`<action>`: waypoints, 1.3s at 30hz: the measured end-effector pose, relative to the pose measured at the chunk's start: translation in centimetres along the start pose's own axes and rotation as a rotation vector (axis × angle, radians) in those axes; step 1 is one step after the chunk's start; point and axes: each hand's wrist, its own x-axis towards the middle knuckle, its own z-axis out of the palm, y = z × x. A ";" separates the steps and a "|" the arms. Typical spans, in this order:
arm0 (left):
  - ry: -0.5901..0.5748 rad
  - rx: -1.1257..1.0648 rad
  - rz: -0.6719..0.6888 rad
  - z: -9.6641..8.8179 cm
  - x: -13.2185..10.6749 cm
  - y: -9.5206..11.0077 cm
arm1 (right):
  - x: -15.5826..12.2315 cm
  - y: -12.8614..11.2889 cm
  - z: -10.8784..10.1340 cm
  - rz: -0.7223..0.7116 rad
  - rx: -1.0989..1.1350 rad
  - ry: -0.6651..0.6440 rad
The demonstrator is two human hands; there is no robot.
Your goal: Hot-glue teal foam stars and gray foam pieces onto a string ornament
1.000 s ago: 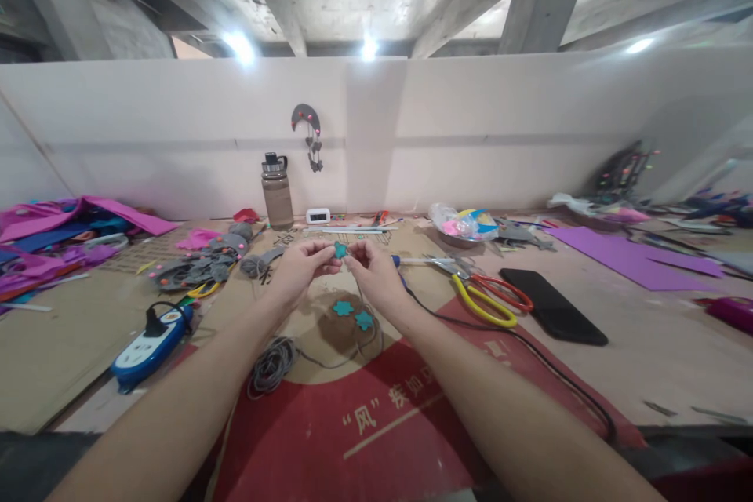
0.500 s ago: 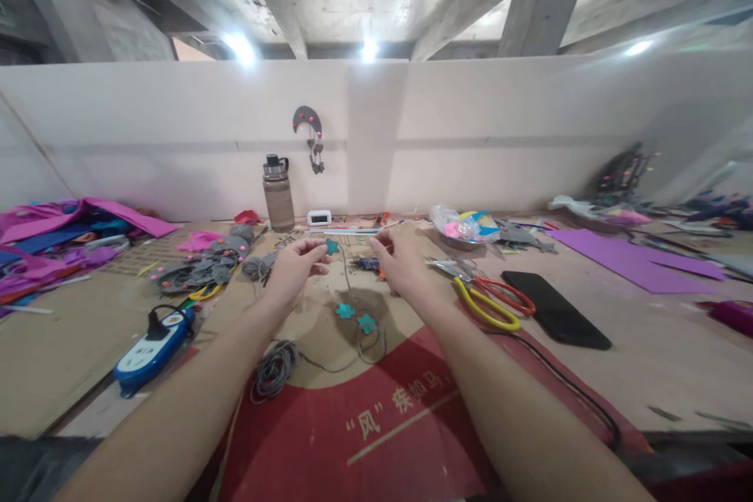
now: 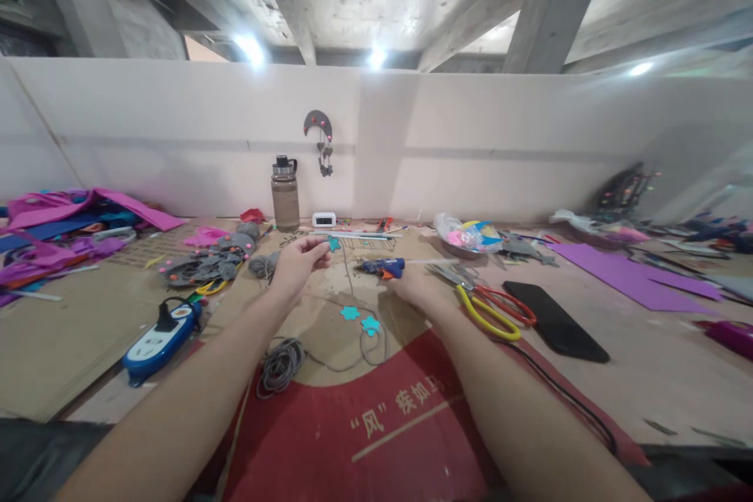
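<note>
Above the middle of the counter (image 3: 635, 369), a teal flower-shaped piece (image 3: 334, 244), a grey cord (image 3: 348, 271) trailing from it, is pinched between thumb and fingers of the left hand (image 3: 301, 268). The right hand (image 3: 412, 286) is at a blue glue gun (image 3: 380, 267); how far its fingers are closed cannot be told. Nearer the person lie two more teal pieces (image 3: 350, 313) and a cord coil (image 3: 281, 365); rightward, scissors (image 3: 469, 283), then a black phone (image 3: 553, 321).

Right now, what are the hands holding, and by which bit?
The left hand pinches a teal flower by its left edge. The right hand is at the glue gun; whether it grips is unclear.
</note>
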 end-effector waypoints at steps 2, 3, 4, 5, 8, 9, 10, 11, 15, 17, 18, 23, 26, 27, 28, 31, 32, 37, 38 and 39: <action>0.012 -0.007 -0.009 -0.2 0.1 0.1 | 0.5 0.0 -0.2 0.053 0.040 -0.038; 0.023 -0.009 -0.012 -0.3 0.1 0.1 | 0.7 -0.1 -0.3 0.079 0.059 -0.052; 0.034 -0.012 -0.017 -0.4 0.3 0.0 | 0.9 -0.3 -0.5 0.095 0.081 -0.050; 0.045 -0.017 -0.023 -0.6 0.4 -0.1 | 1.0 -0.6 -0.7 0.104 0.096 -0.037; 0.061 -0.058 -0.054 -0.9 0.9 -0.5 | 0.8 -2.1 -1.3 0.069 0.259 0.044; 0.065 -0.078 -0.064 -1.0 1.0 -0.6 | 0.5 -2.8 -1.5 0.031 0.408 0.067; 0.069 -0.097 -0.072 -1.1 1.1 -0.6 | 0.2 -3.5 -1.6 -0.013 0.573 0.060; 0.072 -0.115 -0.077 -1.2 1.2 -0.7 | -0.2 -4.2 -1.7 -0.053 0.708 0.040; 0.064 -0.153 -0.074 -1.4 1.2 -0.5 | -1.8 -6.2 -2.2 -0.188 0.834 -0.077; 0.064 -0.150 -0.063 -1.4 1.2 -0.4 | -2.3 -6.6 -2.4 -0.199 0.741 -0.089; 0.069 -0.143 -0.055 -1.4 1.1 -0.4 | -2.5 -6.7 -2.5 -0.195 0.682 -0.078; 0.109 -0.030 0.048 -1.1 0.9 -0.4 | -3.1 -7.2 -2.7 -0.275 0.500 -0.040; 0.110 0.043 0.134 -0.9 0.6 -0.3 | -3.2 -7.3 -2.7 -0.322 0.476 -0.042; 0.113 0.062 0.156 -0.9 0.6 -0.2 | -3.2 -7.3 -2.6 -0.325 0.465 -0.035; 0.116 0.080 0.177 -0.8 0.5 -0.2 | -3.1 -7.3 -2.6 -0.324 0.452 -0.027; 0.117 0.123 0.217 -0.7 0.4 -0.1 | -3.1 -7.2 -2.6 -0.325 0.428 -0.015; 0.115 0.131 0.221 -0.7 0.4 -0.1 | -3.1 -7.2 -2.6 -0.325 0.428 -0.017; 0.104 0.138 0.212 -0.6 0.3 -0.2 | -3.1 -7.2 -2.5 -0.327 0.444 -0.020; 0.100 0.137 0.214 -0.5 0.3 -0.2 | -3.1 -7.2 -2.5 -0.325 0.443 -0.022; 0.097 0.136 0.215 -0.5 0.2 -0.2 | -3.1 -7.2 -2.5 -0.320 0.438 -0.024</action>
